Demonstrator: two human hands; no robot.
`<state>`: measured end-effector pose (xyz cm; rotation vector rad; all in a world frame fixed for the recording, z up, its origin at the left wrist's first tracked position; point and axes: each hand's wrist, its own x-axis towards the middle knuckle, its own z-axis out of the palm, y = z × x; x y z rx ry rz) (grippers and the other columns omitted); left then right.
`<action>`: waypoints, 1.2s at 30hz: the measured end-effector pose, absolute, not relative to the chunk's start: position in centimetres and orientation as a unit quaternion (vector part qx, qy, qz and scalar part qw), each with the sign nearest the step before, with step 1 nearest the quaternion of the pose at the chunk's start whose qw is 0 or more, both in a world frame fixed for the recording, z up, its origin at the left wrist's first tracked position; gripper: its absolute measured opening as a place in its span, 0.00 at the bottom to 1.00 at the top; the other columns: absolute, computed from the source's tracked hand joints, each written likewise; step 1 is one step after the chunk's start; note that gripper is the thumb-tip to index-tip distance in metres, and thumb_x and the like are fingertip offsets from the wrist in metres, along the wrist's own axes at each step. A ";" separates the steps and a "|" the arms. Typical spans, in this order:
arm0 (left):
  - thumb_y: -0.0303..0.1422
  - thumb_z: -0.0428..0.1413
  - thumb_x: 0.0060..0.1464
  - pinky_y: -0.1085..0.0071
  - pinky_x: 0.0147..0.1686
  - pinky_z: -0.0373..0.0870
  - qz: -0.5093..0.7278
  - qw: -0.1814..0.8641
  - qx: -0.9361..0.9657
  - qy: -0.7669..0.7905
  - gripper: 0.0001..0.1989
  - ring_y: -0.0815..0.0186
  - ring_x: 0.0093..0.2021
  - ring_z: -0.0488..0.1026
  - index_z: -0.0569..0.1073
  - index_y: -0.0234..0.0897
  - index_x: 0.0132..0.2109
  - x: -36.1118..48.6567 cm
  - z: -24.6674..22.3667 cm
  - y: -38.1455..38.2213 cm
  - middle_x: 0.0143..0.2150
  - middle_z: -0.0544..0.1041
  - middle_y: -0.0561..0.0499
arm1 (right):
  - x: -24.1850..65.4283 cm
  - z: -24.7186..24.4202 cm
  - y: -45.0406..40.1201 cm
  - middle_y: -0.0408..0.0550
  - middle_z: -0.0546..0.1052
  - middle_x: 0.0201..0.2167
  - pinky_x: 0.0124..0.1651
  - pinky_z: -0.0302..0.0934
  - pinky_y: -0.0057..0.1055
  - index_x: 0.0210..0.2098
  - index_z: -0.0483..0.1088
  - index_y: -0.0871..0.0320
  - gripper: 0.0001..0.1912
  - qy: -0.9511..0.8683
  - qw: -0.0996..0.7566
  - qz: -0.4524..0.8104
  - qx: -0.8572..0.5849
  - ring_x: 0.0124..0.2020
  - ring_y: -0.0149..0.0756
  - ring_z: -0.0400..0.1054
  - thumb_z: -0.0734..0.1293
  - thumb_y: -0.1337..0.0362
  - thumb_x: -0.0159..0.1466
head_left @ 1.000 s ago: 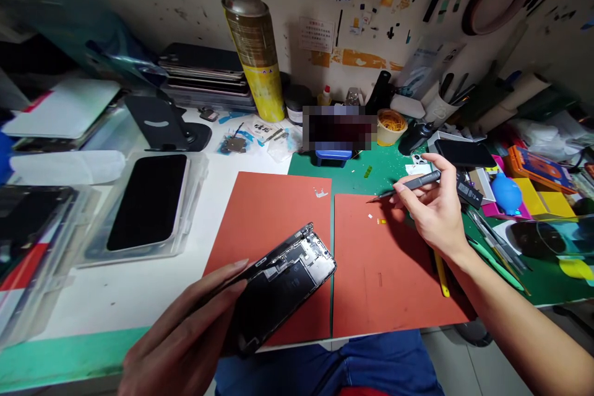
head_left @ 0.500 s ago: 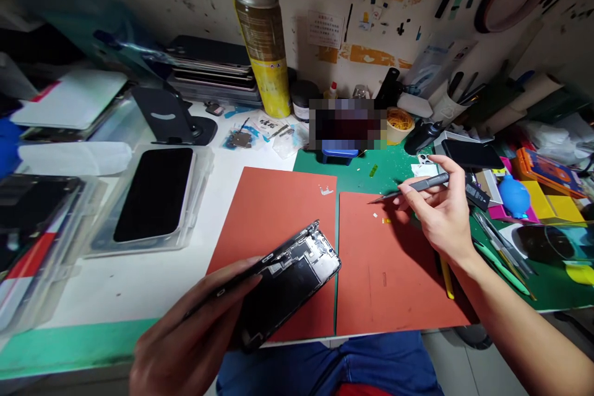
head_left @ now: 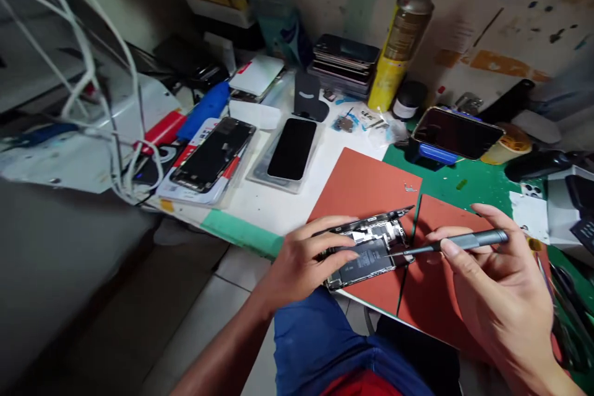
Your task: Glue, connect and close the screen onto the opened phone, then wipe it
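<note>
An opened smartphone [head_left: 369, 260] shows its dark battery and inner parts face up, above the left red mat [head_left: 366, 182] near the table's front edge. My left hand [head_left: 304, 257] grips its left end, fingers over the top and side. A grey precision screwdriver [head_left: 476, 240] lies in the closed fingers of my right hand [head_left: 499, 288]. Its thin shaft points left over the phone, the tip at the battery's right part; I cannot tell whether it touches. A small flat bracket-like piece [head_left: 410, 187] lies on the mat's far corner.
To the left, another phone [head_left: 293, 148] lies on a clear case, beside an opened phone body [head_left: 213, 154]. Behind stand a yellow spray can [head_left: 399, 43] and a phone on a blue stand [head_left: 457, 133]. White cables [head_left: 88, 74] hang at far left.
The view has swung left. My right hand has brought the screwdriver from above the right mat to the phone. The phone now lies flatter, its battery facing up.
</note>
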<state>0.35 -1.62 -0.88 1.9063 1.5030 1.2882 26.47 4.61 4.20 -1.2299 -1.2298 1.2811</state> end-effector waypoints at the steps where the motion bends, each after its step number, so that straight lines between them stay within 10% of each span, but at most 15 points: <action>1: 0.29 0.66 0.64 0.66 0.53 0.84 0.466 0.198 0.680 0.531 0.04 0.60 0.53 0.86 0.84 0.40 0.46 0.3 -1.0 -1.6 0.58 0.85 0.43 | 26.0 4.0 4.5 0.47 0.86 0.40 0.39 0.81 0.42 0.63 0.70 0.42 0.32 -0.504 0.467 0.525 -0.502 0.38 0.45 0.83 0.80 0.55 0.62; 36: 0.23 0.65 0.64 0.66 0.57 0.81 0.523 0.223 0.686 0.454 0.04 0.58 0.60 0.83 0.81 0.35 0.44 0.1 -1.5 -1.2 0.61 0.83 0.39 | 23.8 2.7 2.1 0.48 0.86 0.44 0.33 0.79 0.33 0.61 0.70 0.46 0.30 -0.581 0.488 0.445 -0.476 0.41 0.43 0.84 0.79 0.65 0.63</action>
